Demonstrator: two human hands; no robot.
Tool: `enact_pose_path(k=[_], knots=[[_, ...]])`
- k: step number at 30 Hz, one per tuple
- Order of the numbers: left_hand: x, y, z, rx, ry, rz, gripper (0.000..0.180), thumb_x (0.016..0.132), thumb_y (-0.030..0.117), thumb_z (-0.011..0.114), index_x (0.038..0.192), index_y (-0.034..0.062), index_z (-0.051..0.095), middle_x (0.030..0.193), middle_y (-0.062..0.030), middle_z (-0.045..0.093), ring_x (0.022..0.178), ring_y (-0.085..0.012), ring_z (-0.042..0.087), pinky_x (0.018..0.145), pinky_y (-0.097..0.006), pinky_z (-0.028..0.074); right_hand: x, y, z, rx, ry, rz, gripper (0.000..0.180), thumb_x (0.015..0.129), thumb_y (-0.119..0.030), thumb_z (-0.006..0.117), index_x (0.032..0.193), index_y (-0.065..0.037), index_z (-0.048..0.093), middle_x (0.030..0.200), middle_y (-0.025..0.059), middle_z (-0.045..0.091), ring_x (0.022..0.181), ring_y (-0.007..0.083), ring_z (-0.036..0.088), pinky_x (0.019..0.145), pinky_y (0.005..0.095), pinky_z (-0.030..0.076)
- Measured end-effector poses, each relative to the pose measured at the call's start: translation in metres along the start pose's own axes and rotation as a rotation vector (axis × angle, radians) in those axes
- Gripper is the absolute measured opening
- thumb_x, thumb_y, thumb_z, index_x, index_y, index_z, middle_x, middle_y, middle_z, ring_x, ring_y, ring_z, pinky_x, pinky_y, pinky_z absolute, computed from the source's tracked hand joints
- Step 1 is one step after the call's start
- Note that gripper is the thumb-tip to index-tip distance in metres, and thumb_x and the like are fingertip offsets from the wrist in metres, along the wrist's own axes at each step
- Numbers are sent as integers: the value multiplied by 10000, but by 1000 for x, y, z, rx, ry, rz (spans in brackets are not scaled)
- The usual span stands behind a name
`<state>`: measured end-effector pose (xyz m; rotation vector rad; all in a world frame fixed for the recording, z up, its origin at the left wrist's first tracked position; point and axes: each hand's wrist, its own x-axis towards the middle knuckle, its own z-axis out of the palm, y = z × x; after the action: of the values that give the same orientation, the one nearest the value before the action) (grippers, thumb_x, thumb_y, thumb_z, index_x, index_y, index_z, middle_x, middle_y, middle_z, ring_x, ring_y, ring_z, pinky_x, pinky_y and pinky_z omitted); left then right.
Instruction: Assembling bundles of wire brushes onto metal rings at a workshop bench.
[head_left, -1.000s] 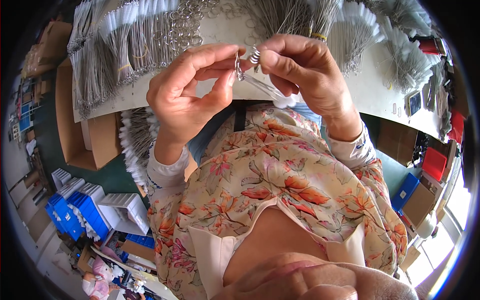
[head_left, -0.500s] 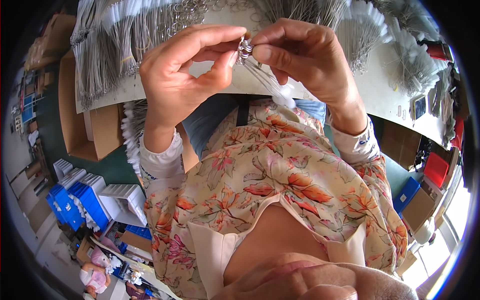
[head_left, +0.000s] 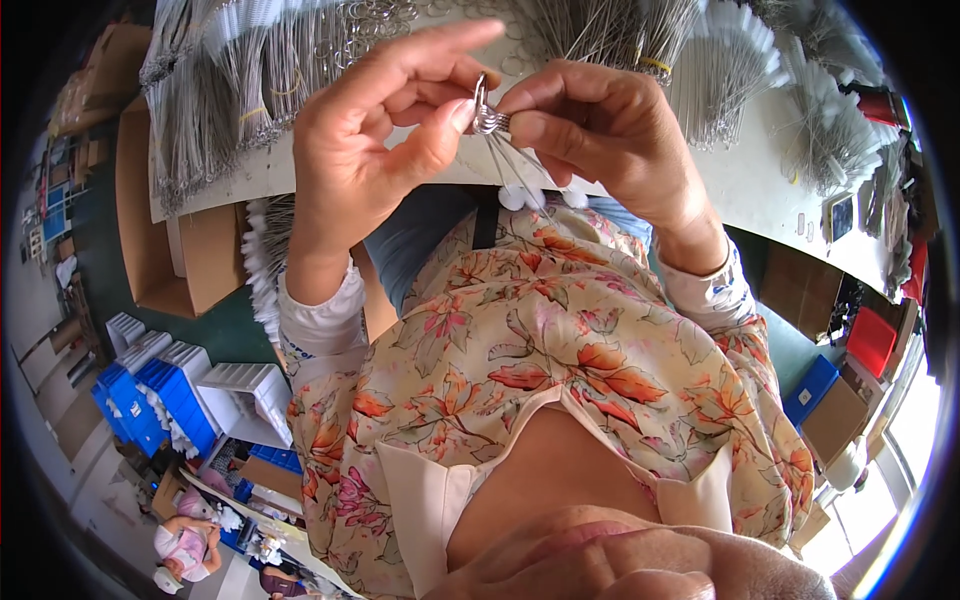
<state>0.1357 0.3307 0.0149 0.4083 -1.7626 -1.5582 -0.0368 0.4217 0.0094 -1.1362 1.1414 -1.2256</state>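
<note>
Both hands have risen closer to the camera. Left hand [head_left: 370, 140] and right hand [head_left: 600, 140] pinch a small metal ring [head_left: 484, 105] between fingertips, thin wires [head_left: 520, 170] hanging below, above the worktop's [head_left: 760, 190] near edge. Steady, close fingertip grip seems wise.

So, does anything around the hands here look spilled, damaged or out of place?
Nothing stands out. Both hands, left hand and right hand, pinch a small metal ring with thin wires hanging from it. The wire bundles on the table lie in loose heaps.
</note>
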Motion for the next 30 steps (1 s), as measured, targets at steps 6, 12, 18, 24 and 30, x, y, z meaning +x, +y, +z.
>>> enact_pose_path(k=[6, 12, 18, 24, 30], knots=[[4, -15, -18, 87, -67, -9, 112, 870, 83, 604, 931, -10, 617, 743, -6, 553, 650, -63, 513, 577, -198, 428, 9, -5, 3, 135, -14, 90, 168, 850, -131, 649, 953, 1, 638, 668, -22, 559, 572, 26, 478, 498, 184, 379], [-6, -9, -10, -105, 52, -249, 117, 911, 112, 547, 954, 21, 606, 682, 24, 529, 578, -42, 457, 520, -192, 393, 9, -1, 2, 62, 0, 140, 154, 863, -100, 614, 947, 29, 603, 683, -17, 547, 570, 34, 478, 492, 188, 373], [-14, 2, -19, -21, -8, -289, 101, 921, 79, 509, 961, 2, 562, 706, 4, 540, 547, -41, 442, 502, -183, 386, 13, 9, 12, 160, -75, 118, 130, 874, -102, 610, 947, 6, 605, 666, -20, 543, 541, 26, 465, 456, 168, 337], [-28, 17, -29, 20, -7, -352, 118, 917, 108, 539, 929, 3, 590, 716, -5, 561, 583, -46, 495, 518, -184, 408, 20, 15, 23, 166, -116, 132, 135, 874, -97, 607, 950, 14, 599, 664, -10, 547, 538, 32, 473, 450, 173, 344], [-34, 2, -39, 111, 250, -104, 151, 883, 133, 590, 919, 0, 653, 883, -61, 673, 817, -122, 618, 773, -243, 486, 38, 22, 44, 218, -101, 31, 126, 872, -96, 608, 926, 18, 602, 702, 24, 589, 552, 63, 505, 491, 202, 388]])
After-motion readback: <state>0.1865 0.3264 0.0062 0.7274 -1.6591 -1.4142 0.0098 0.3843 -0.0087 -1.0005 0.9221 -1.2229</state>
